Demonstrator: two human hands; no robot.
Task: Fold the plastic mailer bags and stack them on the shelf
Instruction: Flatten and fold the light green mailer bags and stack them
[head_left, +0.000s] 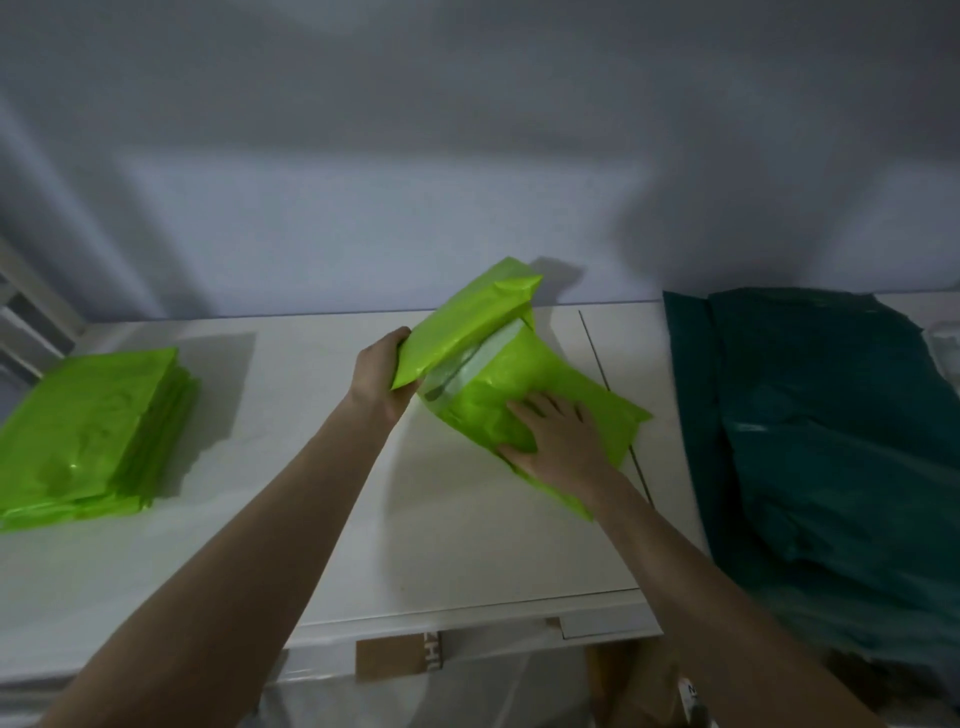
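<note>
Folded stack (88, 436) left, unfolded bags (831, 441) right.

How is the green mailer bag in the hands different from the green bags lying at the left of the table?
The mailer bag in the hands is single and half folded, its upper part raised off the table; the stack of green bags lies flat, several layered. The left hand grips the first and the right hand presses it; nothing touches the stack. Both are bright green plastic.
</note>
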